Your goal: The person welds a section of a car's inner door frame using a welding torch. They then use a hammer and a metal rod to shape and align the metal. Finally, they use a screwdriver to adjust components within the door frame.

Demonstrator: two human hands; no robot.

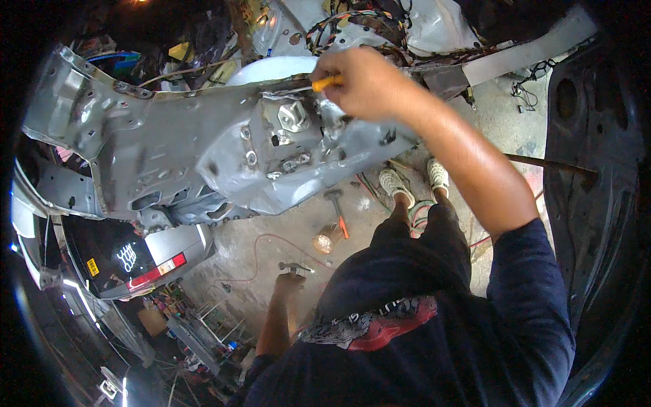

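Note:
My right hand (369,85) is closed round the yellow-orange handle of a screwdriver (327,83). Its thin metal shaft points left and lies along the upper edge of a grey metal car body panel (169,129). Whether the tip touches the panel, I cannot tell. Below that tip sits a bracket-like raised plate (293,117) with bolt holes. Low on my left side, my left hand (289,283) grips a hammer (293,268), head upward and well away from the panel. Most of the hammer's handle is hidden by the hand.
On the concrete floor lie another hammer (342,220) with an orange handle, a round can (327,239) and a thin red hose (256,254). Wiring (352,27) hangs beyond the panel. A silver car rear (163,254) stands at left, a dark panel (593,169) at right.

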